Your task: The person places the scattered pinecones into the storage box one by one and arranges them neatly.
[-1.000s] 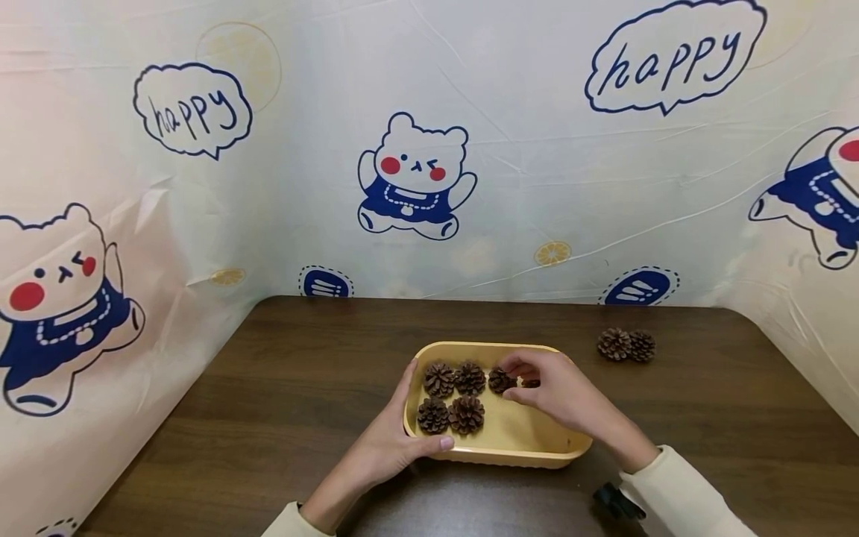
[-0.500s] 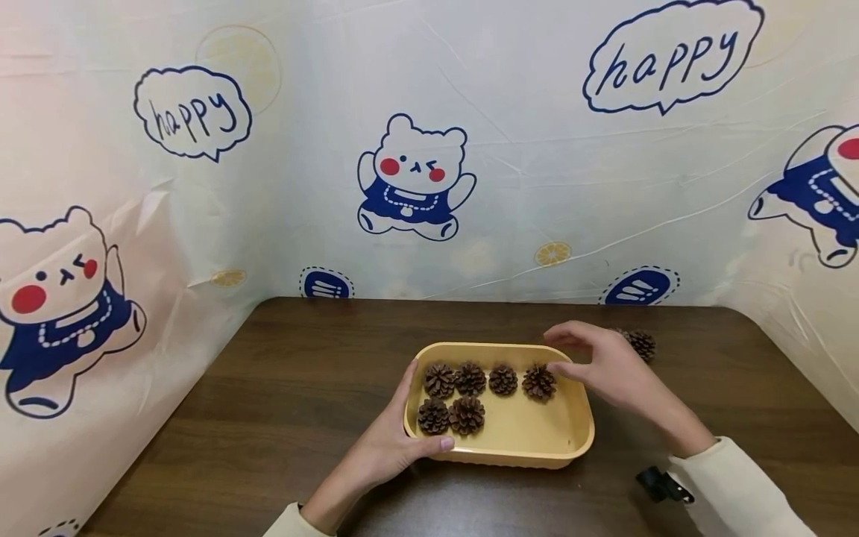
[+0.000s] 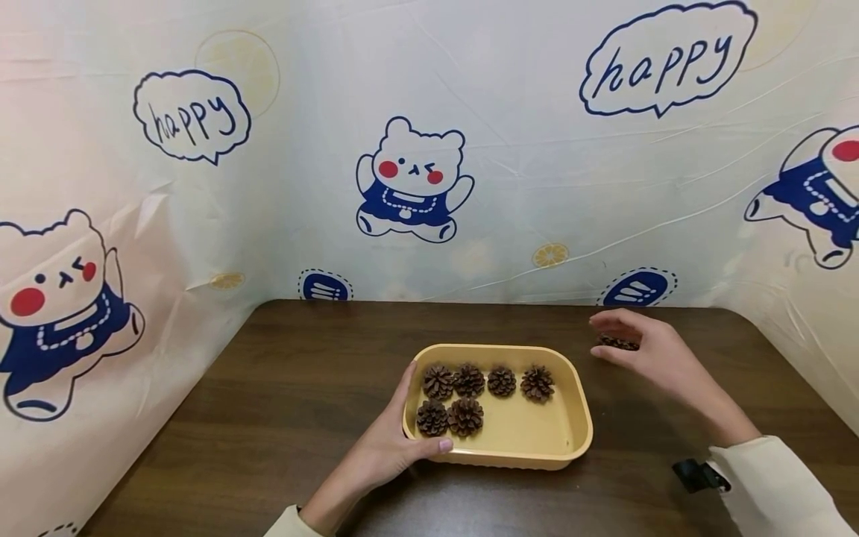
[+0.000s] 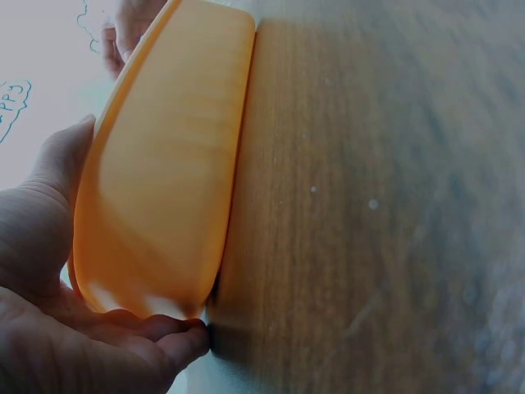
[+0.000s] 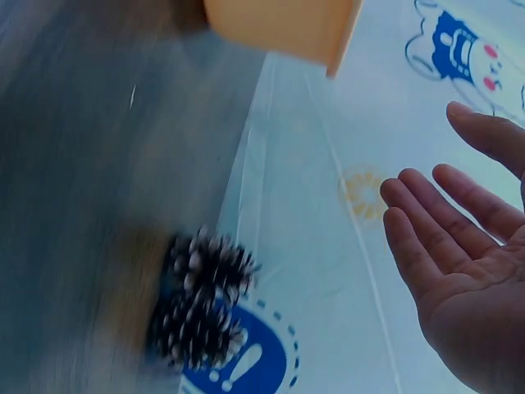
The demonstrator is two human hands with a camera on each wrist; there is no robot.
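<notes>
My left hand point(image 3: 385, 447) grips the yellow plastic bin point(image 3: 577, 440) at its near left corner. Its thumb lies over the front rim, and in the left wrist view the fingers point(image 4: 184, 345) wrap round the end wall. Inside the bin sit several brown pinecones point(image 3: 466, 416), in a back row and a front pair at the left. Over two more pinecones point(image 5: 197, 304) at the table's back right hovers my right hand point(image 3: 654, 350), fingers spread and holding nothing. In the head view it partly hides those pinecones; the right wrist view shows them apart from the hand.
Everything stands on a dark wooden table point(image 3: 282, 388). A pale curtain point(image 3: 295, 171) printed with bears and "happy" bubbles rises behind the table and at both sides. A black strap point(image 3: 698, 475) is at the right sleeve.
My right hand has released a pinecone at the right end of the back row and moved right to the two outside pinecones. The left hand stays on the bin.
</notes>
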